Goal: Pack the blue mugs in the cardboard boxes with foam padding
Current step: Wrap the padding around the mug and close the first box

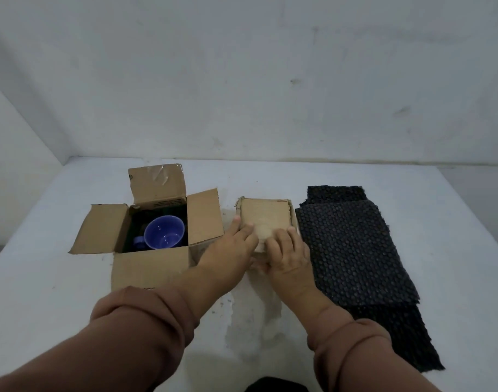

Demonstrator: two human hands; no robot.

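An open cardboard box [146,264] stands at the left with its flaps spread. A blue mug [164,232] sits upright inside it on dark padding. To its right is a smaller cardboard box [266,213] with its top flaps folded down. My left hand [233,250] rests on the near left of that lid, thumb along its left edge. My right hand [287,247] presses the lid's near right with its fingers laid flat. Sheets of black dimpled foam padding [352,250] lie to the right of the small box.
Everything sits on a white table [58,278] against a pale wall. The foam sheets stretch toward the near right edge. A dark object [276,386] shows at the bottom edge of the view. A worn patch marks the table in front of the small box.
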